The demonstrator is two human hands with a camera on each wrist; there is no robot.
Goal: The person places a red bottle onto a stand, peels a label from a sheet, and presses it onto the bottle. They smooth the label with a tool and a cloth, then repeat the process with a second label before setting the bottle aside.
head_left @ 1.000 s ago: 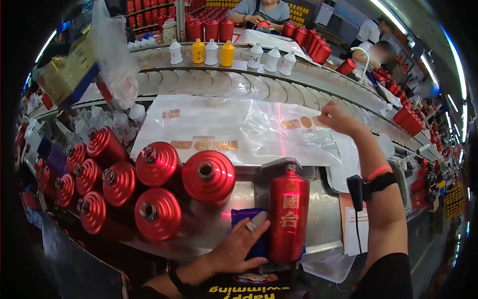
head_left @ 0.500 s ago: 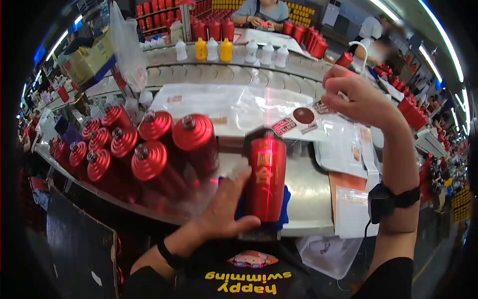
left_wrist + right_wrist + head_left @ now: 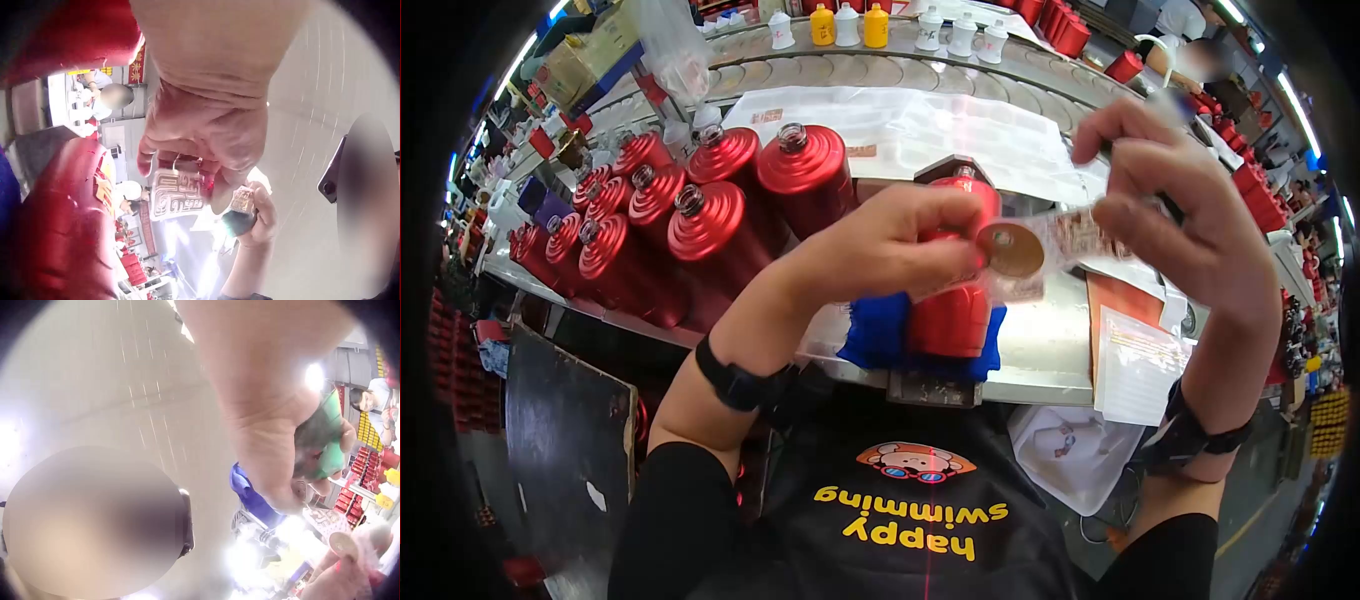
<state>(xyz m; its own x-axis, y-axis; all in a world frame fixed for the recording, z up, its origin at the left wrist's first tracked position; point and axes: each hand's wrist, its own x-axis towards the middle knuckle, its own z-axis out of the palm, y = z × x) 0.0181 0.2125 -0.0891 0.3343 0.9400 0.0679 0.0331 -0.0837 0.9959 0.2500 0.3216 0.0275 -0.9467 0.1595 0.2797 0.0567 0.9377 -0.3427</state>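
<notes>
A strip of clear decal film (image 3: 1050, 235) with a round gold emblem and block lettering spans the space between the hands. My left hand (image 3: 900, 245) pinches its left end over a red bottle (image 3: 950, 325). At the other end, my right hand (image 3: 1190, 215) holds the film between thumb and fingers. Patterned lettering on the film (image 3: 178, 194) shows below the left fingers in the left wrist view. Something green (image 3: 332, 459) shows inside the right hand in the right wrist view. The bottle lies on a blue cloth (image 3: 875, 330), partly hidden by the left hand.
Several red bottles (image 3: 715, 230) stand close together at the left. Behind the work lies a white plastic sheet (image 3: 880, 115), with a conveyor (image 3: 850, 75) beyond. White papers (image 3: 1140, 370) lie at right, above a white bin (image 3: 1070, 450).
The left hand has left the bottle's side and risen to the film. The right hand has brought the film from the white sheet to above the bottle. The head view has tilted down.
</notes>
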